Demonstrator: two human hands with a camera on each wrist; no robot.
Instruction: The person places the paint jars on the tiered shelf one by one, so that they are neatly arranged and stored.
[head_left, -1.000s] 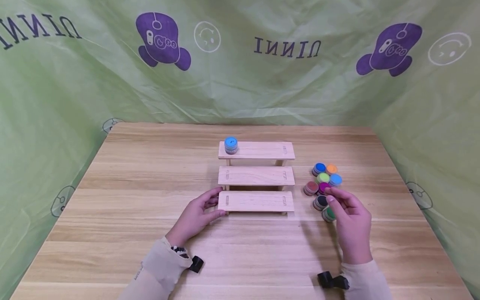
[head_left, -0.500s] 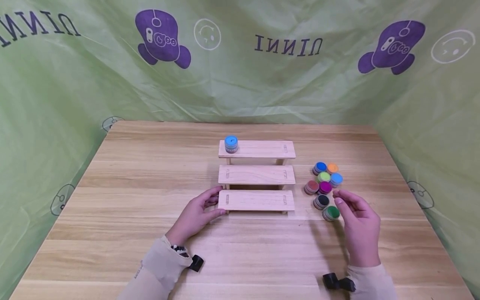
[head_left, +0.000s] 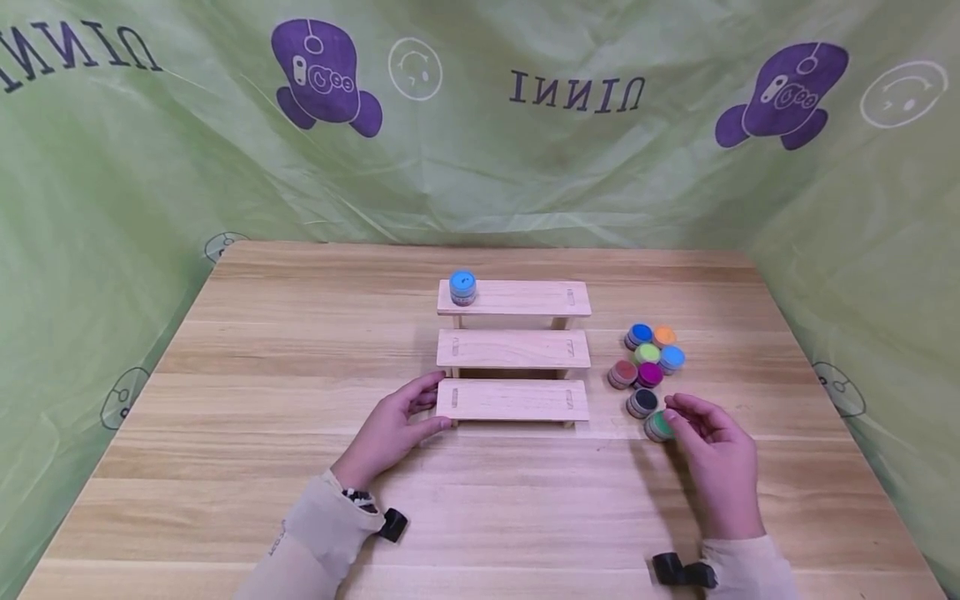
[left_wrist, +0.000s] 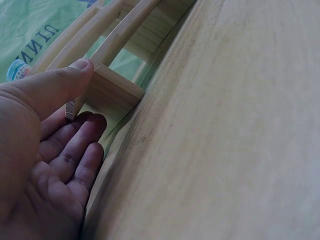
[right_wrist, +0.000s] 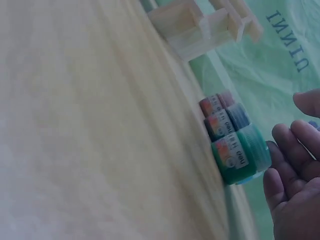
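A three-tier wooden display stand stands mid-table. My left hand holds the left end of its lowest step; in the left wrist view the thumb lies on the step's edge and the fingers are bent beside it. A light-blue paint jar sits on the top step's left end. My right hand holds nothing and hovers at the green paint jar, thumb overlapping its lid in the head view. In the right wrist view, the fingers are apart from the green jar.
Beside the green jar stand several more paint jars: black, red-brown, purple, lime green, light blue, dark blue and orange. A green printed cloth surrounds the wooden table.
My right hand first shifts right, away from the purple and black jars, then comes down towards the green jar. The left hand stays at the stand.
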